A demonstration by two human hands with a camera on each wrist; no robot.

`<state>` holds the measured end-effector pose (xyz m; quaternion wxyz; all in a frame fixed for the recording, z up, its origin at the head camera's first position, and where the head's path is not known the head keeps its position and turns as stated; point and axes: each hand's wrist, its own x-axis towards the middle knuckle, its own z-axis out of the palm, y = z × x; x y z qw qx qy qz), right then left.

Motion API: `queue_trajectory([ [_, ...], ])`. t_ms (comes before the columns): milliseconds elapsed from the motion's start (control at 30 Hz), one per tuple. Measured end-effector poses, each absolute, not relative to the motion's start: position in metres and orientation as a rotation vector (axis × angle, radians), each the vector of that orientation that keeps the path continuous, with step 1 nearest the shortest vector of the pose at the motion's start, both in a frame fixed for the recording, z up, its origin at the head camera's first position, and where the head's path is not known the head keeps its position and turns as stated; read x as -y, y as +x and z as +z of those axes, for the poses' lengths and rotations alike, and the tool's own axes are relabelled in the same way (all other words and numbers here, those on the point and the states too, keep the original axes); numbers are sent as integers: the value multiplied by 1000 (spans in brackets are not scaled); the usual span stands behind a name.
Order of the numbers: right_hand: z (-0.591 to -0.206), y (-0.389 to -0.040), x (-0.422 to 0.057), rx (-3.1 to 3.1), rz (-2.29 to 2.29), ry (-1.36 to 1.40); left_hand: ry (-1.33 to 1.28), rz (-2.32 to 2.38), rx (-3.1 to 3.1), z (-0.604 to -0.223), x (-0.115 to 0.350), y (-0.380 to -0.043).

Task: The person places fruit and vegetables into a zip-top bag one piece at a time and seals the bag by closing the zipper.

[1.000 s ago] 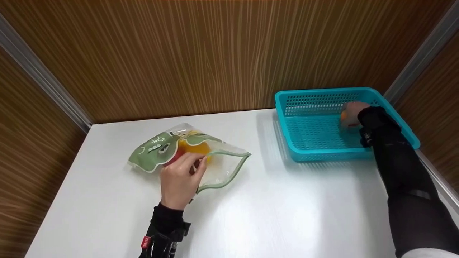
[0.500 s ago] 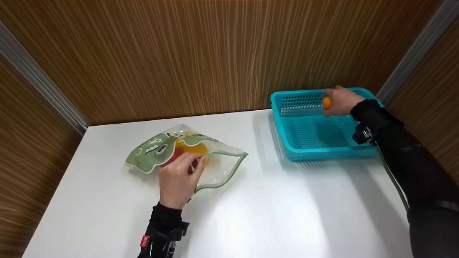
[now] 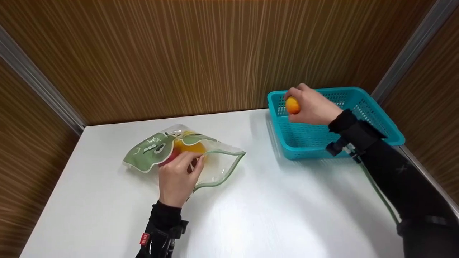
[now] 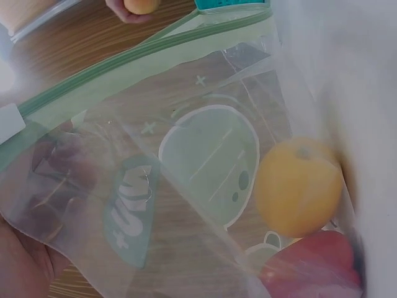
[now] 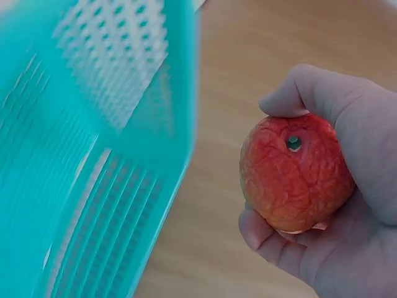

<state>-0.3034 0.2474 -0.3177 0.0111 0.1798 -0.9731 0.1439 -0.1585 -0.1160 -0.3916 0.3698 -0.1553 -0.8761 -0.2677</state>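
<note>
My left hand (image 3: 177, 177) pinches the edge of a clear zip bag (image 3: 150, 154) with a green printed face, which lies on the white table. The bag's green-rimmed mouth gapes toward the right. Through its plastic, the left wrist view shows a yellow round fruit (image 4: 301, 186) and a red, smooth, lobed thing (image 4: 316, 267). Over the left end of the turquoise basket (image 3: 308, 152), my right hand (image 3: 313, 107) grips a wrinkled orange-red fruit (image 5: 298, 180) between thumb and fingers. A small green stem spot faces the right wrist camera.
The basket has perforated walls and stands at the back right of the table (image 3: 251, 222). Wood-grain panels (image 3: 179, 57) rise behind and at both sides. A green cable (image 3: 380, 195) hangs below the right forearm.
My right hand has lifted the orange-red fruit from inside the basket and carried it left, to above the basket's left end. The left hand keeps its pinch on the bag.
</note>
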Motion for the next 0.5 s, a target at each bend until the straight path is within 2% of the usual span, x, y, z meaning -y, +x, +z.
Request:
queue_trajectory([
  [500, -335, -233, -137, 2702, 842, 841, -391, -685, 2229, -391, 121, -162],
])
